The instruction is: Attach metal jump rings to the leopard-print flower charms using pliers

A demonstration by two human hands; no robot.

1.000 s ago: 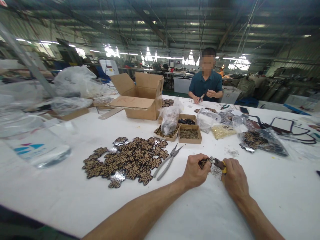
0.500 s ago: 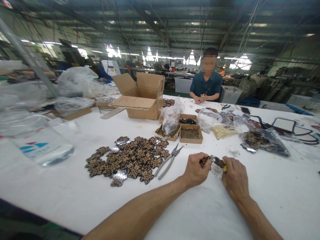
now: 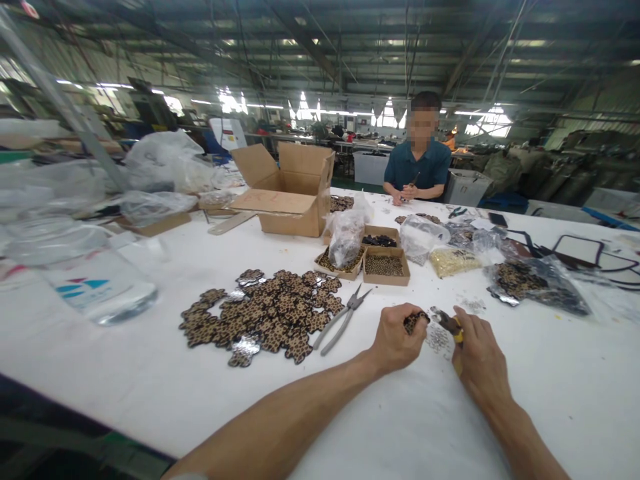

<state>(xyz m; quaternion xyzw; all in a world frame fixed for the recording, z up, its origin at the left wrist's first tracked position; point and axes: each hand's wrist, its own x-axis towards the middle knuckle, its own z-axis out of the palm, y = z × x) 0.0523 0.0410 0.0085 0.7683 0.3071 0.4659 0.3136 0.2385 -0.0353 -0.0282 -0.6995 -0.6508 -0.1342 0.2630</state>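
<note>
My left hand (image 3: 400,339) is closed on a leopard-print piece (image 3: 414,323), which pokes out between thumb and fingers. Yellow-handled pliers (image 3: 449,323) are gripped in my right hand (image 3: 480,353), their jaws pointing left, a small gap away from the piece. Tiny silvery metal bits (image 3: 439,340) lie on the white table (image 3: 390,413) between the hands. To the left, a heap of leopard-print pieces (image 3: 275,307) is spread out, some showing shiny silver backs. Grey-handled pliers (image 3: 345,320) rest between the heap and my left hand.
Small cardboard trays (image 3: 385,267) of studs stand beyond the pliers, near a large open carton (image 3: 295,193). A clear water jug (image 3: 100,280) is at left. Bagged parts (image 3: 530,280) lie at right. A person (image 3: 418,167) is across the table.
The pliers in my right hand have moved away from the leopard-print piece, leaving a gap. The whole view has shifted slightly.
</note>
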